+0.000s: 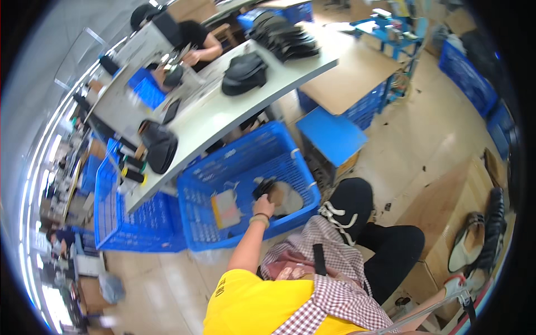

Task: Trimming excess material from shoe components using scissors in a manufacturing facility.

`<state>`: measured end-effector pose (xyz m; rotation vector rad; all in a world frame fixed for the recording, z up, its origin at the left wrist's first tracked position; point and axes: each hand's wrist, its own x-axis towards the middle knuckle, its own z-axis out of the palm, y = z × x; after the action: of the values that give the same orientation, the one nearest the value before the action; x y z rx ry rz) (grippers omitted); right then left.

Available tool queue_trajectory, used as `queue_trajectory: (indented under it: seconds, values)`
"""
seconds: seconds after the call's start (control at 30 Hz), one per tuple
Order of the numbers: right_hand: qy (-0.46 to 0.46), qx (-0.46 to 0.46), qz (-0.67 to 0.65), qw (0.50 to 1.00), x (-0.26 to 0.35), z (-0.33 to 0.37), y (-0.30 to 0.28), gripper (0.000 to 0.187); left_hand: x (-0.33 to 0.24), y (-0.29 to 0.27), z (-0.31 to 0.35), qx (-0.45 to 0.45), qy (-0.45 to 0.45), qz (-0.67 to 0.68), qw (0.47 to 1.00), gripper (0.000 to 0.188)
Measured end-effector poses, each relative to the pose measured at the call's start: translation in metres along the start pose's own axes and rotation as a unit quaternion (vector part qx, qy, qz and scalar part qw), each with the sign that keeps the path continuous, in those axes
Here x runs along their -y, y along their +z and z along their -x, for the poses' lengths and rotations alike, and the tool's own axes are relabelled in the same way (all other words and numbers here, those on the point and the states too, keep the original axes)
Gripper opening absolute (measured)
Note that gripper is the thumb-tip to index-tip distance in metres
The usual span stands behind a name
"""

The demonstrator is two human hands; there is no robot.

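My left hand (263, 206) reaches down into a blue plastic basket (195, 244) in front of me, its fingers closed on the edge of a black piece (263, 188) that looks like a shoe part. Beside that piece lie some beige and whitish pieces (291, 200). Farther left in the basket is a pale sheet (226, 209) with a yellow edge. At the lower right, my right hand (455, 283) appears to be in a whitish glove with red at the cuff. It is close to a cream and brown shoe (468, 245); its fingers are too unclear to read.
A pale worktable (209, 125) crosses ahead, bearing black shoe parts (244, 72) and thread spools (134, 175). Across it, a person (192, 42) works at a sewing machine. A blue stool (333, 135) stands right of the basket; a cardboard box (446, 223) is at my right.
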<state>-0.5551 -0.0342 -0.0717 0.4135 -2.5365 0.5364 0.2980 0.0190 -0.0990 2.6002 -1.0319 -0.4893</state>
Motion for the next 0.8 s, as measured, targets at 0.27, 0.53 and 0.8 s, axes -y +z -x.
queue_trajectory:
  seconds: [0.27,0.53,0.8]
  values:
    - [-0.205,-0.04,-0.251,0.945,0.057,0.028,-0.053,0.042,0.104,0.045,-0.048,0.245,0.006,-0.161,0.956,0.039]
    - [-0.366,0.251,-0.363,0.819,0.17,0.209,-0.166,0.048,0.051,0.06,-0.082,-0.009,0.075,-0.175,0.982,0.036]
    - [-0.276,0.354,-0.381,0.808,0.178,0.2,-0.152,0.048,0.049,0.081,-0.093,0.03,-0.039,-0.148,0.988,0.028]
